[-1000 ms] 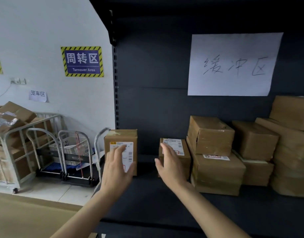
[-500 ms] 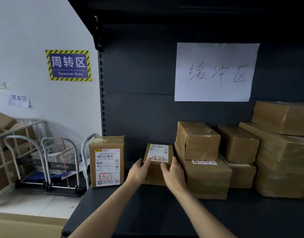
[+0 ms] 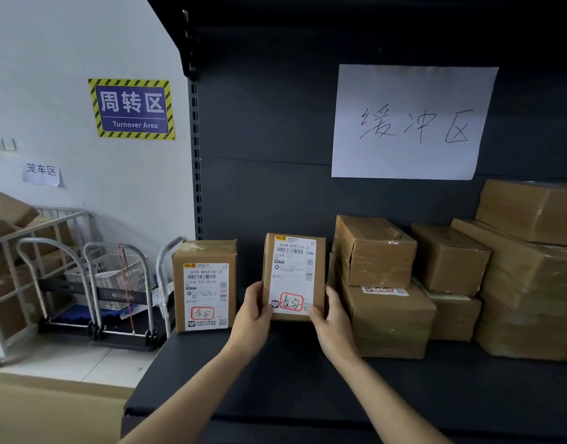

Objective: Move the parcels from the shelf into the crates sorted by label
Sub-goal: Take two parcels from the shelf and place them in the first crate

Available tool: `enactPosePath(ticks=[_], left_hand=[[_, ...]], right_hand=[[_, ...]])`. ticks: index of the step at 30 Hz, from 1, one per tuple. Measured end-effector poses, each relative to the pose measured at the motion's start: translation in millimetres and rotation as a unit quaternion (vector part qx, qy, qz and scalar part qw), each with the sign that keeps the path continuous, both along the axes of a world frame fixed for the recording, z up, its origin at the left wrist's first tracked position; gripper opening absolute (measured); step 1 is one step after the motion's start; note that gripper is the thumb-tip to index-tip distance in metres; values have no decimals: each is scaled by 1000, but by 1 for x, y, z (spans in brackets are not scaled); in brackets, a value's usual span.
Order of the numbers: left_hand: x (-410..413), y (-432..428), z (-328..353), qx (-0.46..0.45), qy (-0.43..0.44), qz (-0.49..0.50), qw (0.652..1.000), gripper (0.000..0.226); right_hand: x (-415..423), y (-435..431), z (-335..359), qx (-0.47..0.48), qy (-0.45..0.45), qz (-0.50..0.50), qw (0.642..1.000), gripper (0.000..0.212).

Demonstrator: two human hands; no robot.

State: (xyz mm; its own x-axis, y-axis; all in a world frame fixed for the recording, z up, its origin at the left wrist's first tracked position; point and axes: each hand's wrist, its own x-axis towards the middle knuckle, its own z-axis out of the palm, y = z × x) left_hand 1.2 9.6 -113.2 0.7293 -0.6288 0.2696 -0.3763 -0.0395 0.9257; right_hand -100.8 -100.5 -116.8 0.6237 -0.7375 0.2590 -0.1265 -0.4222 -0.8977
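A small brown parcel (image 3: 294,270) stands tipped upright over the dark shelf (image 3: 275,389), its white label with a red-circled handwritten mark facing me. My left hand (image 3: 252,310) grips its lower left edge and my right hand (image 3: 329,315) grips its lower right edge. To its left a taller parcel (image 3: 205,286) stands upright on the shelf with a similar red-marked label. To the right lie several stacked brown parcels (image 3: 381,283), mostly with labels hidden.
A handwritten paper sign (image 3: 410,121) hangs on the shelf's back panel. Left of the shelf, folded hand trolleys (image 3: 115,283) and a metal cage cart (image 3: 16,270) with boxes stand on the floor below a "Turnover Area" sign (image 3: 132,108).
Both hands closed on the small parcel that lay flat and tipped it upright, so its label now faces me. Earlier my left hand was at the taller parcel.
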Motion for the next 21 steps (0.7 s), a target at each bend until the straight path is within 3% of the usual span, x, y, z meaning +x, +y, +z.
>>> enactPosePath(ticks=[8,13,17,21], left_hand=[[-5,15,-15,105,-58,-4,993,72],[-8,43,-16,148,-106,33,983,59],[3,82,-15,132,-147,126,972,28],[33,107,-11,144,-109,224,958,38]], right_hand=[[-5,5,-17,-45,78,33,995,69],[-10,5,-17,-51,86,61,993,73],[-8,4,-15,-43,97,70,992,71],[6,0,-14,-37,102,55,993,68]])
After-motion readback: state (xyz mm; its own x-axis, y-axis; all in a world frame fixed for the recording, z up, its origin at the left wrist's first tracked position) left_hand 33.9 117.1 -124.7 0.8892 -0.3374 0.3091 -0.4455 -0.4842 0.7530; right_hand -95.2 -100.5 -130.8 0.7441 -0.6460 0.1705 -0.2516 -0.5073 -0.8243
